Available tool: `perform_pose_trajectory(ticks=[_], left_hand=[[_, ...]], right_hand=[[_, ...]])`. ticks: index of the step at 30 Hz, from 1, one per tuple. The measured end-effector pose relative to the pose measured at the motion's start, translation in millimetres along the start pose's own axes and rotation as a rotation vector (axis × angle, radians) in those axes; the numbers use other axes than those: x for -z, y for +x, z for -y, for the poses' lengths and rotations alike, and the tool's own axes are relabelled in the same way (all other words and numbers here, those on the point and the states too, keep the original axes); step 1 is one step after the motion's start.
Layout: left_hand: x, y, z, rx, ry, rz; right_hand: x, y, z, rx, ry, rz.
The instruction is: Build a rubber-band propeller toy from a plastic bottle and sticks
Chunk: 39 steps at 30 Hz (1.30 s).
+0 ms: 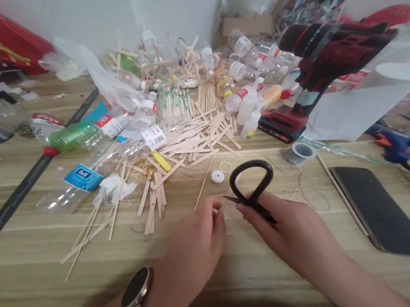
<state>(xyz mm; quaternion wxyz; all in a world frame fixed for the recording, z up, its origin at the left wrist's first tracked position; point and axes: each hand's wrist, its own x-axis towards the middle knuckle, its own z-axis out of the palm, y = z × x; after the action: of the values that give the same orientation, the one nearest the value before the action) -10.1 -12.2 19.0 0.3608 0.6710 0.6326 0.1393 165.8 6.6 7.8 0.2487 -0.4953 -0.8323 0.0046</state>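
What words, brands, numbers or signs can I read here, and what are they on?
None can be read with certainty.
Blue bottle label: white lettering, too blurred.
Red-and-white bottle label: print too small.
White bottle label: small print, too blurred.
Drill: pale marks on its collar, illegible.
Drill battery: pale marks, too blurred.
Black-handled scissors: no lettering visible.

Head-worn view, forward and down

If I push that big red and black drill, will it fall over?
The drill might tip, since its bulky top stands high above its battery. It would probably feel heavy, with that thick body and chunky battery.
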Motion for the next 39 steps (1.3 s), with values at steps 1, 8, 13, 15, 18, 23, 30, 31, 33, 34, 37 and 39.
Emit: perform_pose_trajectory(ticks=[1, 8, 13, 15, 18, 23, 30, 31, 33, 34, 37, 39], left_hand=[[-0.6, 0, 0, 0.005, -0.077, -0.014], [-10.3, -7, 2, -0.116, -0.248, -0.141], [-10.9, -9, -1, -0.178, -0.175, -0.201], [-10.3, -8, -2, -0.194, -0.134, -0.222], [-10.0, -8, -3, -0.227, -0.066, -0.247], [-15.7, -10, 3, -0.426, 0.235, -0.431], [-20.9, -16, 12, -0.645, 0.696, -0.564], [-19.5, -16, 12, -0.628, 0.666, -0.569], [-16.4, -17, 10, -0.579, 0.590, -0.580], [-14.9, -17, 9, -0.565, 0.570, -0.588], [-12.7, -18, 8, -0.621, 0.636, -0.608], [-12.6, -19, 8, -0.662, 0.686, -0.624]], right_hand=[[2, 0, 0, 0.020, -0.019, -0.029], [8, -5, -1, 0.108, -0.125, -0.066], [9, -9, -3, 0.110, -0.115, -0.069], [10, -8, -3, 0.111, -0.124, -0.080], [11, -7, -3, 0.120, -0.144, -0.103], [10, -5, -1, 0.086, -0.083, -0.107], [6, -3, 0, -0.238, 0.517, 0.223], [6, -4, 0, -0.195, 0.442, 0.156], [7, -4, 0, -0.103, 0.301, 0.022], [9, -3, 0, -0.088, 0.300, 0.019], [14, 2, 2, -0.205, 0.581, 0.279], [15, 4, 4, -0.272, 0.706, 0.400]])
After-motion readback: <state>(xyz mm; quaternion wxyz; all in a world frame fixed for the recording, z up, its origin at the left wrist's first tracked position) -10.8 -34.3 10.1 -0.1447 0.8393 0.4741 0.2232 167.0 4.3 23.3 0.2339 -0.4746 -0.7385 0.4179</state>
